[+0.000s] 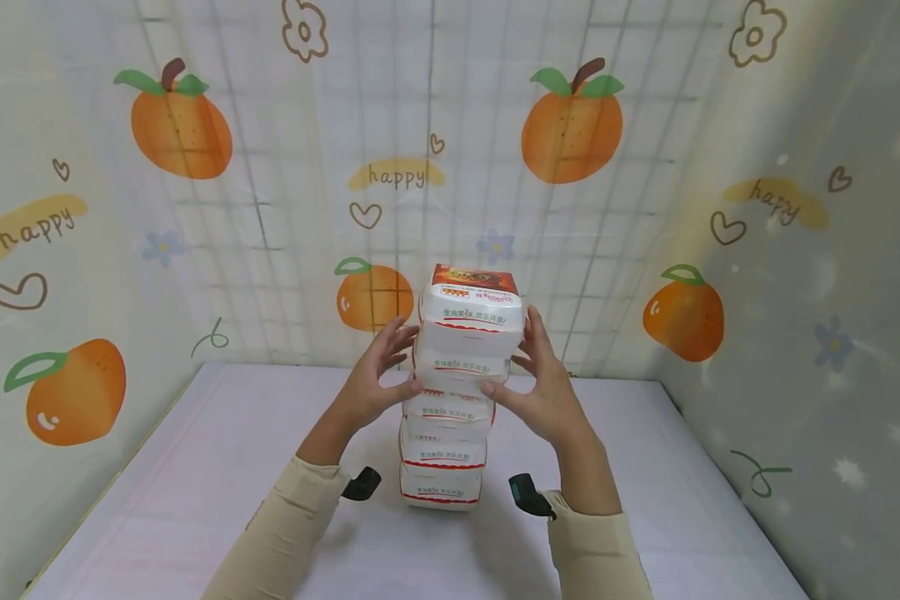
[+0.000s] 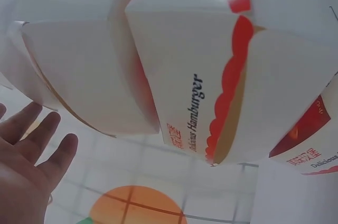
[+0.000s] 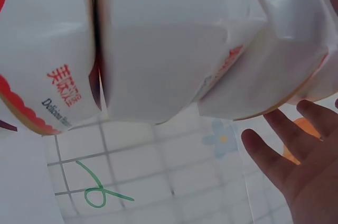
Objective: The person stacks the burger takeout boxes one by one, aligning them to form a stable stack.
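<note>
A tower of several white paper hamburger boxes [image 1: 447,454] with red scalloped trim stands upright on the table, leaning slightly right toward its top. The uppermost box [image 1: 471,321] has a dark red printed lid. On the left side of the upper boxes is my left hand [image 1: 375,383], its thumb at the stack and fingers extended along the side. My right hand [image 1: 543,387] mirrors it on the right, thumb near the front. Both wrist views show spread, fairly straight fingers beside the boxes [image 2: 185,76]; whether fingertips touch the cardboard is hard to tell.
A white table [image 1: 217,467] spreads out around the stack. Behind it hangs a curtain [image 1: 270,117] printed with oranges over a wire grid, and curtains also border both sides. Black wrist devices [image 1: 528,495] sit close to the lower boxes.
</note>
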`<state>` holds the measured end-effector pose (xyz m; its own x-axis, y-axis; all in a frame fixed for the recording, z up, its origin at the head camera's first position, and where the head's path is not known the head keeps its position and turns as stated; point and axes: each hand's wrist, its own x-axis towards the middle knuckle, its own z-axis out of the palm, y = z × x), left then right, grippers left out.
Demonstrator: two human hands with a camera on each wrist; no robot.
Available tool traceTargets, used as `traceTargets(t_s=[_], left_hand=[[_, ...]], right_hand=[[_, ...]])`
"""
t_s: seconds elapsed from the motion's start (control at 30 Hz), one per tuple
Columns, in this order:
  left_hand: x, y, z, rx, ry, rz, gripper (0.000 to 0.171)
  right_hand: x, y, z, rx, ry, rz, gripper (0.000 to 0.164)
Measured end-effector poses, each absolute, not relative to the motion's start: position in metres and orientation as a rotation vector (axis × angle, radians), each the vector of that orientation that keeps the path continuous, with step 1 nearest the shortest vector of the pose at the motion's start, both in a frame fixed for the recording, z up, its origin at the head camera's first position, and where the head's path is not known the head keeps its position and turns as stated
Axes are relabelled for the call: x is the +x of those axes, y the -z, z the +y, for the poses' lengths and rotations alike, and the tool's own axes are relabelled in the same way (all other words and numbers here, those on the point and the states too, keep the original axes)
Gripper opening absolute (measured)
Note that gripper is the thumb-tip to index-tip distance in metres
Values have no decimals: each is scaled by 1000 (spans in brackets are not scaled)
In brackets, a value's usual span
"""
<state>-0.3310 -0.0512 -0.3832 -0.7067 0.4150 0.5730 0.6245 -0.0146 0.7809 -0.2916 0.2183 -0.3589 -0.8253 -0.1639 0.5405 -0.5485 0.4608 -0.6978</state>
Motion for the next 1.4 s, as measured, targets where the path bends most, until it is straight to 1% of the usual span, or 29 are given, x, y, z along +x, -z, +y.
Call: traceTargets(t_s=[0.1,0.27,0.6,0.8,1.07,1.4], left_hand=[[-325,378,-50,-1088,1812,-2081,89],[-335,390,-51,-1027,1782,-2081,89],[-337,393,-57,-1045,1771,-2033,88],[-329,387,-58,-1027,1790,-2049,91],[-307,371,-60,-1030,1787,-2063,85],[-307,375,-62,-1021,1794,-2066,87]], right_hand=[[-291,360,218,592,-1338,-2309,114],[-292,359,216,606,-1347,-2273,115],[-289,356,211,626,-1302,-2258,117],[-289,354,210,665,-1306,-2239,115],[-287,354,208,652,-1274,-2267,115],[-288,357,208,629,-1266,-2288,116]])
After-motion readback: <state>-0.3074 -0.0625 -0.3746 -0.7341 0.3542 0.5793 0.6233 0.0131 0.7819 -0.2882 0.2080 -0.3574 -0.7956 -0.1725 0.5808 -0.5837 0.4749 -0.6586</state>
